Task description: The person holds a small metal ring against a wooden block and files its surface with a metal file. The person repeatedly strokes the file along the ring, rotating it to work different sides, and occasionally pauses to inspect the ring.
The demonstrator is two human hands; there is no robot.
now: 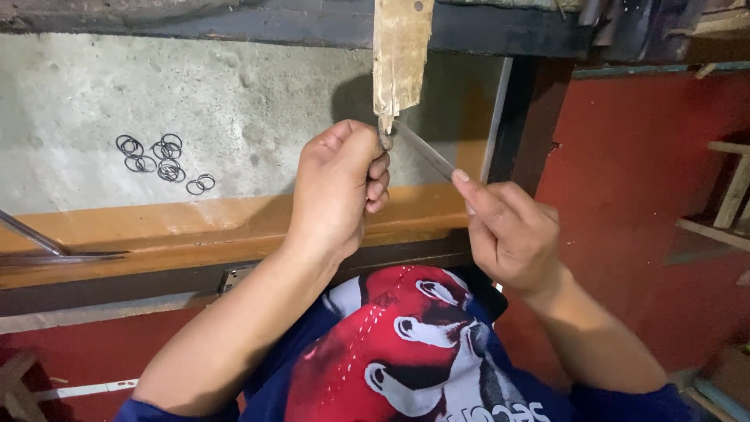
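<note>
**Filing a little ring against a wooden peg**

Far left, a thin metal rod (35, 237) lies along the orange-painted wooden ledge (195, 227). Above it, a loose cluster of small dark wire rings (162, 162) lies on the grey concrete surface (234, 101), well apart from both hands

The left hand (337, 184) is curled into a tight fist, thumb and forefinger pinched on a small metal ring (385, 137) pressed right against the bottom tip of the worn pale wooden peg (400, 59) that hangs from the dark beam on top. Can't see much of the ring, it's mostly hidden by the fingers

The right hand (512, 230) is closed around the handle end of a slim grey metal file (426, 151), index finger stretched along it. The file slants up-left, its tip touching the ring at the peg

Below is a red and blue printed shirt (406, 352), and a red wall (641, 195) on the right
</note>
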